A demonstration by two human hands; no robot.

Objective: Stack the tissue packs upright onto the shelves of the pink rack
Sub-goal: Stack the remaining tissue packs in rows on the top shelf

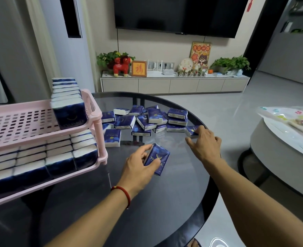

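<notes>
The pink rack [93, 120] stands at the left of the round dark glass table [165, 202]. Its lower shelf is packed with upright blue tissue packs [61, 161]; a single row of upright packs [67, 102] lines the right end of the upper shelf. Several loose packs [147, 120] lie in a heap at the table's far side. My left hand [138, 166] grips one blue pack [158, 158] just above the table's middle. My right hand [204, 143] reaches to the heap's right end, its fingers curled on another pack [191, 130].
A second round table [281, 143] with a plastic-wrapped bundle stands to the right. A low TV cabinet with plants and ornaments runs along the far wall. Most of the rack's upper shelf is bare grid.
</notes>
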